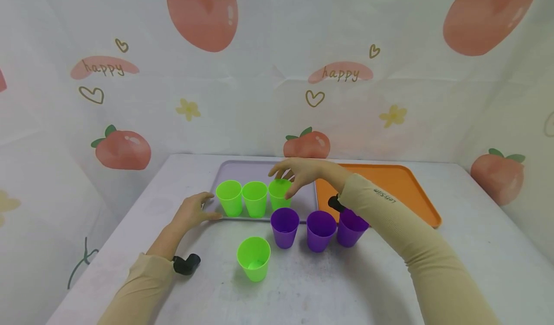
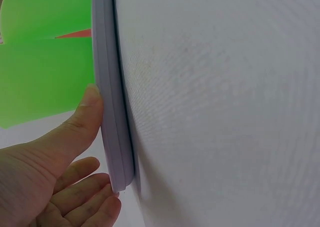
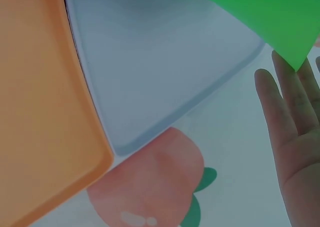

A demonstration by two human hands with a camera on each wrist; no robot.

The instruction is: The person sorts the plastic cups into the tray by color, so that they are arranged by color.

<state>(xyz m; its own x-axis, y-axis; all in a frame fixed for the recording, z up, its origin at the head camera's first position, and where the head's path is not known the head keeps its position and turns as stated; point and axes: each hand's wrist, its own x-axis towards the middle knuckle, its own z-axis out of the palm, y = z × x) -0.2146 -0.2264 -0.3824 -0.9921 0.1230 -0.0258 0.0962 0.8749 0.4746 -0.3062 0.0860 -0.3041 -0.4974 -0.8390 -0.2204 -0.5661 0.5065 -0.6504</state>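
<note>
The work in hand, as far as the layout lets one judge, is standing green cups on the gray tray, and it looks mostly done. The left green cup and middle green cup stand upright in a row along the tray's near side, with the right green cup at the end of that row; its base is partly hidden, so I cannot tell whether it sits fully down. The right hand reaches over this last cup, its grip spread, fingers on the far side and thumb at the near side, with no firm pinch to be seen. The left hand is spread around the tray's near left corner, thumb against the rim and fingers loosely bent beside it. One loose green cup remains on the counter in front of the tray, so at least that one seems left. Three purple cups also stand there, near the orange tray, on which no cup shows; if they belong to the work, their part looks undone. For writing, the cloth behind reads "happy" twice, each on a pink patch. The right sleeve carries small dark lettering, too small to read surely. No brand or label can be made out on the cups or trays.
</note>
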